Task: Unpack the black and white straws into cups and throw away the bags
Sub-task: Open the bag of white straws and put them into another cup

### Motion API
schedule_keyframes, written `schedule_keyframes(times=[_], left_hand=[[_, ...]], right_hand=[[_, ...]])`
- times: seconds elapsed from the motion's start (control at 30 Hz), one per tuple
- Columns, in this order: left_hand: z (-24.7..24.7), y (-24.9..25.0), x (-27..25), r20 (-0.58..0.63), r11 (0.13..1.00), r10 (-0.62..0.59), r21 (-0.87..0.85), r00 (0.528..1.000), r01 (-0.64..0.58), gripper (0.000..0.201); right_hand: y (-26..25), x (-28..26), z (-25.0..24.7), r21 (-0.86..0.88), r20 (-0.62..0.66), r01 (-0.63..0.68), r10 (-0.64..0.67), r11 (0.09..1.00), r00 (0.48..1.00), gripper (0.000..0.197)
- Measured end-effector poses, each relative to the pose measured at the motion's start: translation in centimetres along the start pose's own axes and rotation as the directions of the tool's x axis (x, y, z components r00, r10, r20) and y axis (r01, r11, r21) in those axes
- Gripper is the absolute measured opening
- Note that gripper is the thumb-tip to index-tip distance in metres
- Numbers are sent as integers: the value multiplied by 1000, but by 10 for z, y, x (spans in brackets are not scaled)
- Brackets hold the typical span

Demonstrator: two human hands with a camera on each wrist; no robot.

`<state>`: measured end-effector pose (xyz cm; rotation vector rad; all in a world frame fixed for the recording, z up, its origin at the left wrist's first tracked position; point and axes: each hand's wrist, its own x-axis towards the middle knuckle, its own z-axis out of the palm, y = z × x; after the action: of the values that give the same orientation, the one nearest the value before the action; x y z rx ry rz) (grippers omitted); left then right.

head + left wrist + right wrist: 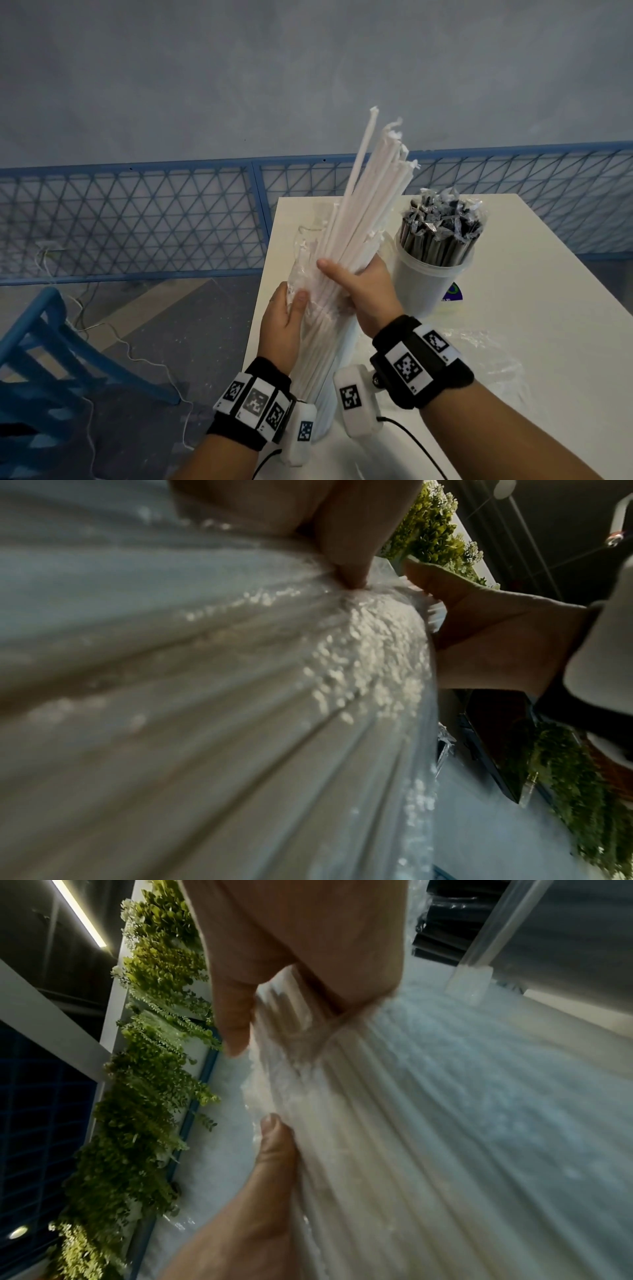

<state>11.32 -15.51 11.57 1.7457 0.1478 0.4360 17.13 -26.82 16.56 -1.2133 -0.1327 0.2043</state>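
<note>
1. While the head view looks down over the near left corner of the white table point(513, 308), the person's right hand point(363, 294) wraps round the middle of a bundle of white straws point(363, 202), thumb across the front, fingers hidden behind. That grip likely keeps the loose straws gathered as they come free. The left hand point(284, 325) pinches the clear plastic bag point(303, 263) against the bundle's lower left side, probably to peel it down and off. The bundle leans up and to the right above a clear cup point(337, 370) standing at the near left edge; its lower end seems already inside the cup, though the wrists hide the rim. Towards the far edge, a second cup point(424, 284) holds the black straws point(442, 233), so that half looks finished. A crumpled clear bag point(479, 353) lies near the right wrist, not yet thrown away.

2. In the left wrist view, the left hand's fingers point(346, 547) curl into the wrinkled film of the bag point(369, 656), bunching it tightly against the straws. The right hand's thumb point(441, 585) lies just beside that pinch, steadying the bundle from the other side.

3. In the right wrist view, the right hand's thumb point(236, 1010) and palm clasp the white straws, while the left thumb point(274, 1139) presses film onto them below. The dark straws point(441, 920) show at the upper right.
</note>
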Motion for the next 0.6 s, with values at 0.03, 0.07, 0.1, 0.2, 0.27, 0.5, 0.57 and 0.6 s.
schedule_keyframes(times=[0.03, 0.07, 0.1, 0.2, 0.27, 0.5, 0.57, 0.6], left_hand=[[0, 0, 0, 5, 1000, 7, 6, 1000, -7, 14], [0, 0, 0, 9, 1000, 9, 9, 1000, -9, 15], [0, 0, -1, 10, 1000, 8, 3, 1000, -8, 15], [-1, 2, -1, 23, 1000, -7, -25, 1000, 7, 9], [-2, 6, 1, 39, 999, -10, -53, 999, 12, 9], [-2, 14, 11, 9, 998, 6, -63, 1000, -5, 15], [-1, 14, 10, -5, 999, 31, -16, 1000, -31, 10], [-1, 13, 10, -10, 999, 43, 7, 999, -43, 8]], right_hand=[[0, 1, 1, 35, -23, 6, -5, 999, 1000, 48], [-2, 3, 1, 66, -35, 12, -9, 998, 999, 45], [-3, 4, 1, 85, -40, 16, -12, 996, 999, 42], [-6, 8, 3, 78, -35, 38, -35, 996, 999, 37], [-5, 10, 4, 42, -23, 34, -33, 999, 999, 38], [-4, 14, 7, 48, -24, 15, -14, 999, 1000, 34], [-5, 16, 4, 58, -37, 14, -12, 998, 999, 33], [-5, 17, 4, 53, -37, 9, -7, 999, 999, 34]])
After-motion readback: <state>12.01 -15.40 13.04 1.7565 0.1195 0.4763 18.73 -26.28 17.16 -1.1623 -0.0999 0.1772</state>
